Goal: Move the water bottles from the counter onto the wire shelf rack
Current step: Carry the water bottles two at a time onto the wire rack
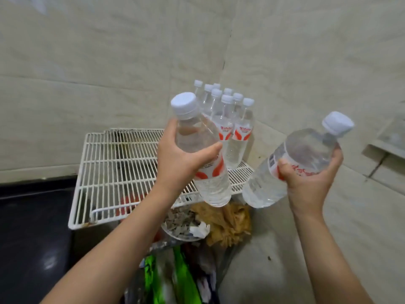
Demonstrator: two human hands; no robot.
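White wire rack in a beige corner bears bottles; left hand grips one bottle, right hand another.

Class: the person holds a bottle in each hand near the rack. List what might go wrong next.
The tilted left bottle, set down carelessly, could topple the standing bottles crowded in the rack's corner. The right bottle hangs beyond the rack's edge; slipping from the right hand, it might miss the rack entirely.

pale tiled walls meet in a corner beside a dark glossy surface.
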